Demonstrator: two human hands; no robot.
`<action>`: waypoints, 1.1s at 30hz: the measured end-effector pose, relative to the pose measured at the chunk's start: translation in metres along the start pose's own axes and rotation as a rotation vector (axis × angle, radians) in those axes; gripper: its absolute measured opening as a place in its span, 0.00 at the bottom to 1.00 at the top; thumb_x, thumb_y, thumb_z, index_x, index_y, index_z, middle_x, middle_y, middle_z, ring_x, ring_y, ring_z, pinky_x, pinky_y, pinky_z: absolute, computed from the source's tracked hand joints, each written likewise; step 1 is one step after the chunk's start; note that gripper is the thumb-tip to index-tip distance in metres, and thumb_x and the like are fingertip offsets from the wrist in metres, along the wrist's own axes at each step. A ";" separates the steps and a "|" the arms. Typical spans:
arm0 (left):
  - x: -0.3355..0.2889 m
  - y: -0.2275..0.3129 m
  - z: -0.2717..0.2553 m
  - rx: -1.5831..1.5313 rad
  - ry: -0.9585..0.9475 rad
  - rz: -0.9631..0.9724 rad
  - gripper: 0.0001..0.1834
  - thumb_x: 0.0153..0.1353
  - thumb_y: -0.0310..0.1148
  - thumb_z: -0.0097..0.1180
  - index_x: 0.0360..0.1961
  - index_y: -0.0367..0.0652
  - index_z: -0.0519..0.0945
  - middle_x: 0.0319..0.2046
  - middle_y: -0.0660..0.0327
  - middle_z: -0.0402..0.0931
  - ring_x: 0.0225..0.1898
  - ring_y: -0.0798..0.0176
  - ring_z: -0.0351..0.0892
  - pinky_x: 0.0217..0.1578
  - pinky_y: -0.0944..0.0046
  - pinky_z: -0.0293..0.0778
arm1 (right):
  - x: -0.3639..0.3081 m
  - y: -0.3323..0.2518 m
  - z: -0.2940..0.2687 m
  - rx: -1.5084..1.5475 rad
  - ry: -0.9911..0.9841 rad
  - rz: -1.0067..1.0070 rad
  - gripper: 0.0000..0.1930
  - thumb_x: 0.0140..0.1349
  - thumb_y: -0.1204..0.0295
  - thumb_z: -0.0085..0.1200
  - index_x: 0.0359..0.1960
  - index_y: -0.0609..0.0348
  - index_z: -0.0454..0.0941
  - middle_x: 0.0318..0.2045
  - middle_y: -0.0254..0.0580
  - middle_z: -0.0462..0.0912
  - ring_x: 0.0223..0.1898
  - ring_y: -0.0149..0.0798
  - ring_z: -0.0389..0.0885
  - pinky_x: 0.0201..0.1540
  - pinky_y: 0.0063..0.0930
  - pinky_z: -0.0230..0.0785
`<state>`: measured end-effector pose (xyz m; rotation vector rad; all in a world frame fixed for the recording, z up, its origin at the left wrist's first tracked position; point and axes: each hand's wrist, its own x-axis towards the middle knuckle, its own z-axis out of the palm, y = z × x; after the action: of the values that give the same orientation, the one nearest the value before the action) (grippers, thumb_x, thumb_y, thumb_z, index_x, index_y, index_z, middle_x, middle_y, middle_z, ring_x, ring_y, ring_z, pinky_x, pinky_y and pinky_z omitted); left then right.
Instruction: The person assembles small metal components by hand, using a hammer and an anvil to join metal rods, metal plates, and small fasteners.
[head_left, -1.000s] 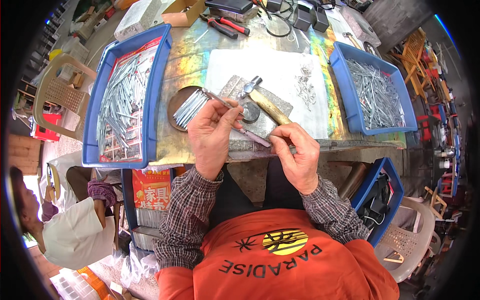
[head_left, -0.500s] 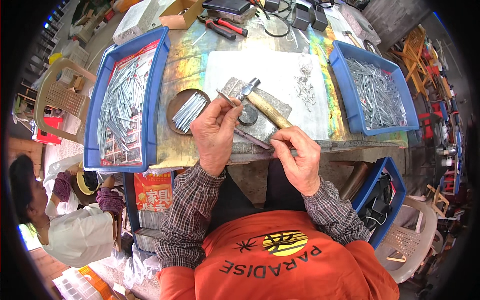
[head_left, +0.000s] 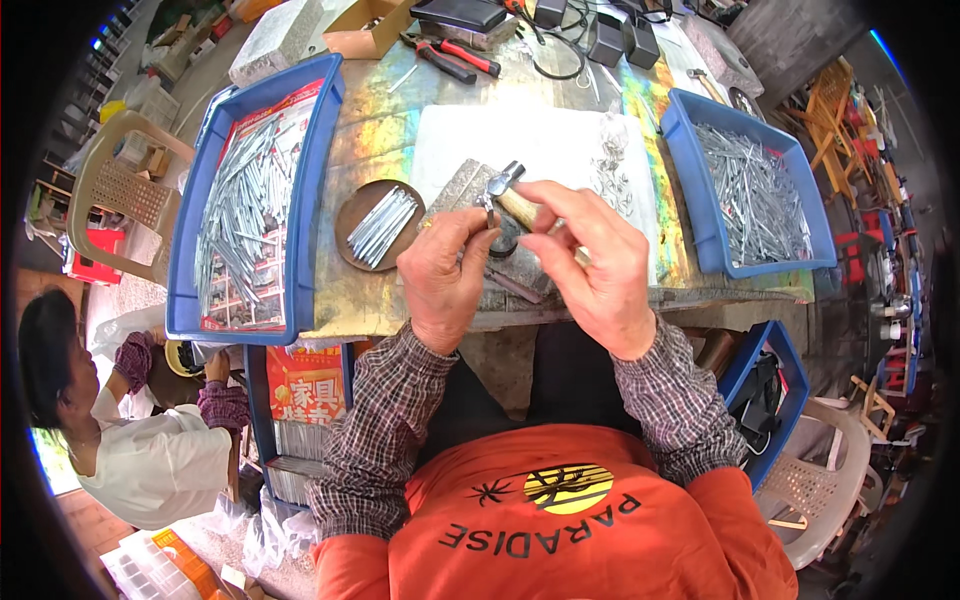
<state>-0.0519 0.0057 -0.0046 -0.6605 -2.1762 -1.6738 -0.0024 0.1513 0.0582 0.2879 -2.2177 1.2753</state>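
Observation:
My left hand (head_left: 445,275) and my right hand (head_left: 598,268) are held close together above the table edge, fingertips meeting. They pinch a small metal piece (head_left: 490,213) between them; its shape is mostly hidden by the fingers. Just beyond the fingers lies a hammer (head_left: 505,182) with a metal head and wooden handle, resting on a grey block (head_left: 462,188). The block sits on a white sheet (head_left: 560,150). A thin rod (head_left: 515,287) shows under my hands at the block's near edge. A brown round dish (head_left: 350,215) with several short metal rods is left of my left hand.
A blue tray (head_left: 190,290) of metal rods fills the table's left side, and another blue tray (head_left: 685,190) stands at the right. Red-handled pliers (head_left: 455,58) and dark boxes lie at the back. Another person (head_left: 130,450) crouches at lower left by a beige chair (head_left: 105,195).
My hands have drawn together and lifted toward me. The long thin rod that stuck out from my left hand no longer points up-left. The person at lower left has come further into view.

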 end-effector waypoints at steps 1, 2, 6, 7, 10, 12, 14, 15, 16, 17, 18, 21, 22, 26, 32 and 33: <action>0.000 0.001 0.000 0.018 0.004 0.012 0.08 0.51 0.20 0.61 0.34 0.39 0.80 0.29 0.56 0.80 0.29 0.59 0.80 0.30 0.66 0.74 | 0.007 -0.002 0.003 -0.005 -0.047 -0.032 0.12 0.52 0.81 0.60 0.39 0.61 0.76 0.27 0.42 0.77 0.25 0.37 0.79 0.26 0.26 0.70; 0.001 0.003 -0.001 0.059 -0.003 0.028 0.10 0.50 0.20 0.61 0.35 0.39 0.80 0.29 0.56 0.79 0.29 0.57 0.79 0.30 0.64 0.73 | 0.013 -0.003 0.006 -0.009 -0.095 -0.065 0.13 0.52 0.79 0.60 0.41 0.60 0.76 0.28 0.43 0.78 0.25 0.40 0.80 0.26 0.28 0.71; 0.001 0.006 0.001 0.089 0.028 0.047 0.11 0.50 0.20 0.61 0.36 0.40 0.79 0.29 0.56 0.79 0.29 0.55 0.79 0.29 0.62 0.73 | 0.022 0.002 0.015 -0.068 -0.135 -0.199 0.11 0.51 0.79 0.59 0.37 0.60 0.76 0.28 0.43 0.78 0.27 0.46 0.79 0.27 0.32 0.72; 0.000 0.006 0.000 0.098 0.025 0.049 0.11 0.50 0.20 0.60 0.36 0.40 0.79 0.29 0.56 0.79 0.29 0.54 0.79 0.30 0.62 0.73 | 0.023 0.002 0.016 -0.067 -0.140 -0.202 0.11 0.51 0.79 0.59 0.37 0.60 0.76 0.28 0.43 0.78 0.27 0.46 0.79 0.27 0.32 0.72; -0.001 0.006 -0.001 0.113 0.023 0.050 0.11 0.50 0.20 0.60 0.36 0.41 0.80 0.29 0.56 0.79 0.30 0.54 0.79 0.30 0.61 0.72 | 0.018 0.000 0.017 -0.122 -0.153 -0.249 0.10 0.51 0.81 0.61 0.35 0.64 0.77 0.26 0.43 0.78 0.24 0.41 0.79 0.25 0.29 0.70; -0.001 0.006 -0.001 0.062 0.015 0.071 0.12 0.49 0.19 0.60 0.36 0.41 0.80 0.30 0.57 0.79 0.30 0.55 0.79 0.30 0.62 0.73 | 0.012 0.001 0.017 -0.193 -0.132 -0.326 0.10 0.50 0.82 0.61 0.35 0.63 0.77 0.27 0.45 0.79 0.25 0.43 0.80 0.26 0.30 0.72; 0.000 0.004 0.001 0.043 0.028 0.065 0.12 0.49 0.18 0.59 0.36 0.41 0.80 0.30 0.57 0.80 0.30 0.56 0.79 0.30 0.62 0.73 | 0.003 0.006 0.020 -0.241 -0.074 -0.398 0.10 0.50 0.82 0.62 0.34 0.63 0.77 0.27 0.45 0.79 0.25 0.43 0.80 0.26 0.30 0.72; 0.000 0.004 0.002 0.026 0.038 0.061 0.12 0.49 0.18 0.59 0.36 0.41 0.80 0.30 0.58 0.80 0.29 0.56 0.79 0.30 0.63 0.73 | -0.003 0.009 0.021 -0.286 -0.011 -0.469 0.11 0.49 0.82 0.62 0.34 0.63 0.77 0.28 0.46 0.80 0.25 0.44 0.80 0.26 0.30 0.73; 0.000 0.005 0.002 0.026 0.042 0.059 0.12 0.49 0.18 0.59 0.36 0.41 0.80 0.30 0.58 0.80 0.29 0.56 0.79 0.30 0.63 0.73 | -0.012 0.014 0.022 -0.299 0.021 -0.489 0.12 0.47 0.83 0.63 0.35 0.63 0.77 0.29 0.48 0.81 0.25 0.44 0.81 0.25 0.30 0.73; 0.000 0.007 0.002 0.017 0.028 0.021 0.11 0.50 0.17 0.58 0.37 0.39 0.81 0.30 0.58 0.80 0.30 0.61 0.80 0.32 0.66 0.74 | -0.017 0.016 0.022 -0.298 0.017 -0.491 0.12 0.47 0.83 0.63 0.35 0.63 0.77 0.29 0.48 0.81 0.25 0.44 0.81 0.25 0.30 0.73; 0.000 0.008 0.001 0.008 0.013 -0.017 0.10 0.52 0.17 0.57 0.37 0.37 0.81 0.30 0.57 0.81 0.31 0.65 0.81 0.34 0.69 0.75 | -0.022 0.016 0.022 -0.308 0.003 -0.517 0.12 0.47 0.83 0.61 0.35 0.67 0.77 0.31 0.50 0.80 0.27 0.45 0.81 0.26 0.31 0.74; -0.003 0.005 0.001 0.010 0.022 -0.014 0.11 0.52 0.15 0.57 0.37 0.36 0.81 0.30 0.58 0.81 0.31 0.66 0.81 0.33 0.69 0.75 | -0.032 0.021 0.026 -0.302 -0.003 -0.525 0.12 0.47 0.83 0.60 0.36 0.72 0.77 0.33 0.54 0.80 0.29 0.46 0.81 0.26 0.31 0.75; -0.003 0.004 0.001 0.010 0.023 -0.015 0.11 0.52 0.15 0.57 0.37 0.36 0.81 0.30 0.58 0.81 0.31 0.66 0.81 0.33 0.69 0.75 | -0.034 0.022 0.027 -0.297 0.007 -0.513 0.13 0.47 0.82 0.60 0.36 0.72 0.77 0.33 0.54 0.80 0.29 0.46 0.82 0.26 0.31 0.75; -0.003 0.004 0.002 0.033 0.028 0.002 0.10 0.53 0.16 0.58 0.37 0.36 0.81 0.30 0.58 0.81 0.31 0.66 0.81 0.33 0.69 0.75 | -0.038 0.024 0.029 -0.282 0.028 -0.495 0.14 0.45 0.82 0.61 0.36 0.71 0.77 0.33 0.53 0.80 0.31 0.46 0.82 0.28 0.31 0.75; -0.004 0.001 0.003 0.022 0.050 0.022 0.09 0.53 0.17 0.59 0.36 0.36 0.81 0.29 0.58 0.81 0.30 0.66 0.81 0.32 0.69 0.75 | -0.041 0.018 0.018 -0.269 -0.018 -0.361 0.21 0.42 0.81 0.64 0.42 0.67 0.77 0.34 0.48 0.80 0.35 0.48 0.81 0.35 0.33 0.75; -0.005 0.002 0.003 0.018 0.051 0.019 0.09 0.53 0.18 0.59 0.36 0.36 0.81 0.29 0.58 0.81 0.30 0.66 0.81 0.32 0.69 0.74 | -0.039 0.015 0.012 -0.270 -0.018 -0.364 0.21 0.42 0.81 0.64 0.42 0.67 0.77 0.34 0.48 0.80 0.35 0.48 0.81 0.35 0.33 0.75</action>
<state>-0.0471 0.0081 -0.0063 -0.6251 -2.1401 -1.6420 0.0189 0.1452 0.0204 0.5666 -2.1927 0.7743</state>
